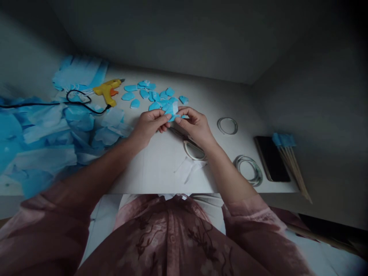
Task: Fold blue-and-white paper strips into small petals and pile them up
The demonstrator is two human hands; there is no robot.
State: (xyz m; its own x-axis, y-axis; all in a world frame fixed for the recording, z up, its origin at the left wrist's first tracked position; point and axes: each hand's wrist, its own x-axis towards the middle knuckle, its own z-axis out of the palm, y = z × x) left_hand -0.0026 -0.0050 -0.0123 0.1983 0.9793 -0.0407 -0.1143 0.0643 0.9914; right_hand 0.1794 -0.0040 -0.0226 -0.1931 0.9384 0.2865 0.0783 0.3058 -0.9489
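Observation:
Between the fingertips of both hands is a blue and white piece of thin cloth (pixel 171 109), which looks like face-mask fabric. My left hand (pixel 149 124) pinches its left side with thumb and fingers. On its right side, my right hand (pixel 197 124) grips it between thumb and forefinger. Under my right hand lies a pair of scissors (pixel 193 151), partly covered by that hand. Just beyond the fingers, several small blue petal-shaped cutouts (pixel 144 94) are spread over the white table (pixel 152 165).
To the left are a yellow glue gun (pixel 107 90) with a black cord, a stack of blue masks (pixel 82 73) and heaped blue fabric (pixel 69 130). To the right lie tape rolls (pixel 248 170), a black phone (pixel 271 159) and blue-tipped sticks (pixel 291 161). White scraps (pixel 191 166) lie in front.

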